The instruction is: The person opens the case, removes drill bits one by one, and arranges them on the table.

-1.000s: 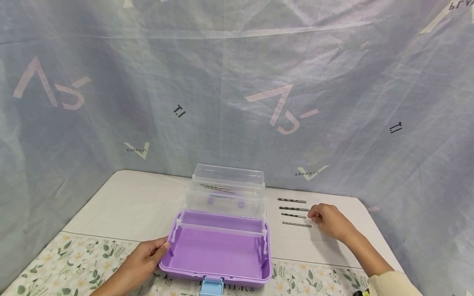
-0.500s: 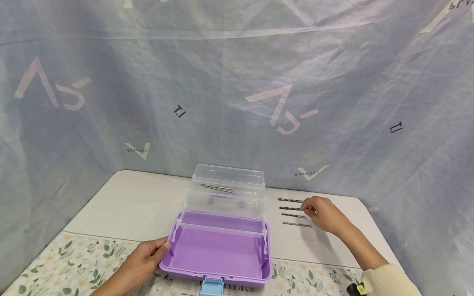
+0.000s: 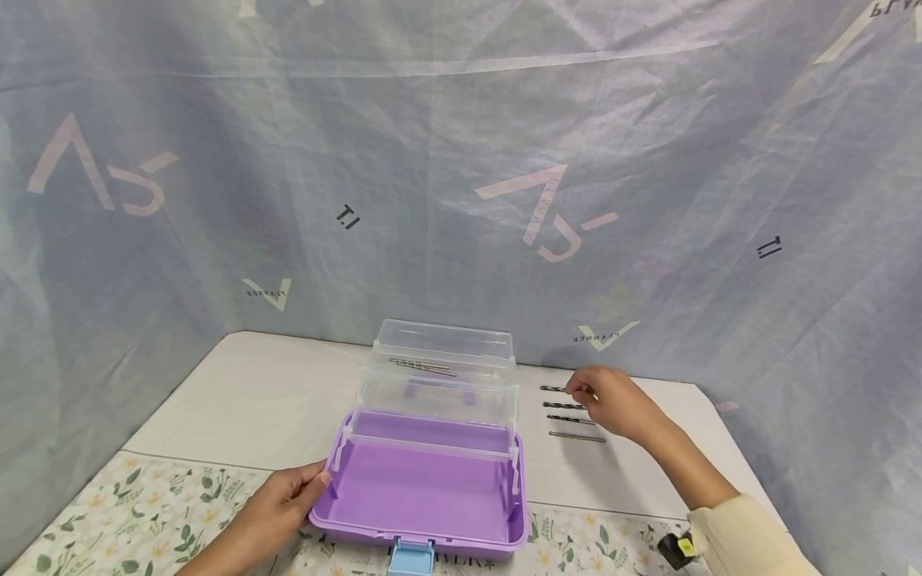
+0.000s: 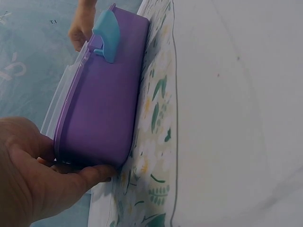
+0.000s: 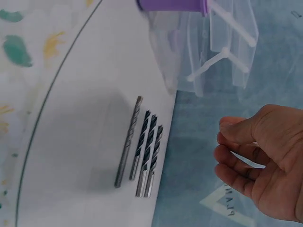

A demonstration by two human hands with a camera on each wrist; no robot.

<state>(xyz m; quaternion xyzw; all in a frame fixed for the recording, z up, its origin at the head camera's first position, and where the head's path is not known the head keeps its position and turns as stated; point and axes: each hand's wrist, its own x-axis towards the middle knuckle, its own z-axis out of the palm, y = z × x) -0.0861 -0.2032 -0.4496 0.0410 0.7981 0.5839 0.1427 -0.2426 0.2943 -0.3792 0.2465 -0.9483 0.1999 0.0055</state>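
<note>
My left hand grips the left side of an open purple toolbox; in the left wrist view its thumb presses along the end wall of the toolbox. Clear trays rise behind the base, and two thin drill bits lie in the upper one. Over the table to the right hovers my right hand, fingers loosely curled and holding nothing. It overlaps the shanks of the far bits in the head view. Several drill bits lie there side by side, three dark spiral ones and a plain silver one.
A light blue latch hangs at the toolbox's front. White covering and a floral cloth lie on the table. Grey-blue fabric stands behind and at both sides. A black and yellow object sits by the right sleeve.
My right hand has moved left and farther back, from beside the shank ends to over the farthest drill bits. The left hand and the toolbox have stayed put.
</note>
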